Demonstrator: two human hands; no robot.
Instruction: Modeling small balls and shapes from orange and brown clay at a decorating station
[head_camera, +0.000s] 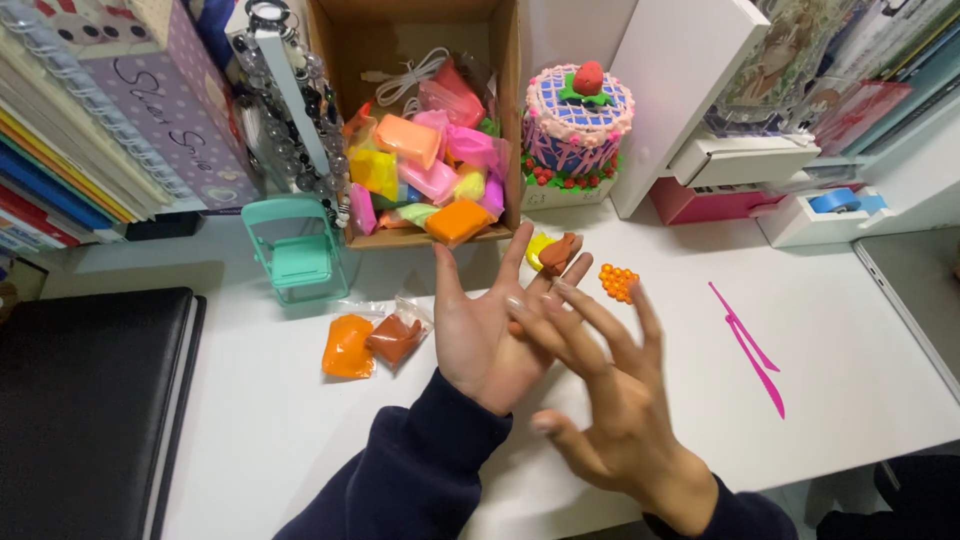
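A white tabletop (850, 380) carries a black case (85, 400) at the near left and pink plastic tools (748, 345) to the right. Above it the left hand (490, 325) lies flat, palm up, fingers spread; the right hand (610, 395) presses open fingers across it, a bit of orange clay (515, 327) between them (barely showing). Two orange clay packets (372, 343) lie just left. Farther back stands a cardboard box (425, 120) of coloured clay packs and a small model cake (578, 122).

bright, even indoor light | soft shadows | edges bowed | right hand (620, 400) motion-blurred
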